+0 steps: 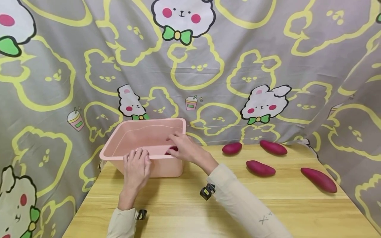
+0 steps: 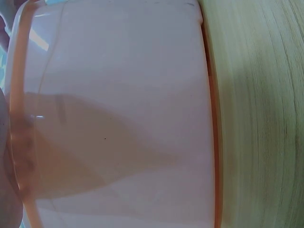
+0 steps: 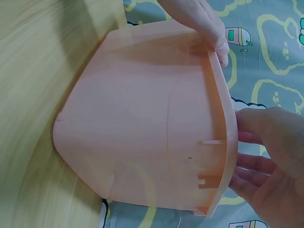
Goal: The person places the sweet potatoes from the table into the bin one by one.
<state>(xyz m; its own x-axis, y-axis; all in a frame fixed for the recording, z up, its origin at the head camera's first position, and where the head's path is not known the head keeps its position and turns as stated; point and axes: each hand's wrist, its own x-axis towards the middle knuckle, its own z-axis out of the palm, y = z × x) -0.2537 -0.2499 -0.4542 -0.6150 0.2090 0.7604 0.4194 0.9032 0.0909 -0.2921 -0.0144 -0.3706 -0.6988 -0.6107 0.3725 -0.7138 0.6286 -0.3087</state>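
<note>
A pink plastic bin (image 1: 166, 167) stands on the table's left side. My left hand (image 1: 137, 167) grips its front rim, fingers curled over the edge; in the left wrist view only a sliver of that hand shows beside the bin's wall (image 2: 118, 57). My right hand (image 1: 186, 148) reaches over the bin's right end, fingers inside. A purple sweet potato (image 1: 171, 150) shows partly between its thumb and fingers, the rest hidden by the hand and front rim. In the right wrist view, the right hand (image 3: 273, 161) is at the rim and the bin's wall hides the sweet potato.
Several more purple sweet potatoes (image 1: 260, 168) lie spread on the right part of the wooden table (image 1: 178, 205). A grey patterned curtain (image 1: 205, 99) hangs close behind the bin and along both sides.
</note>
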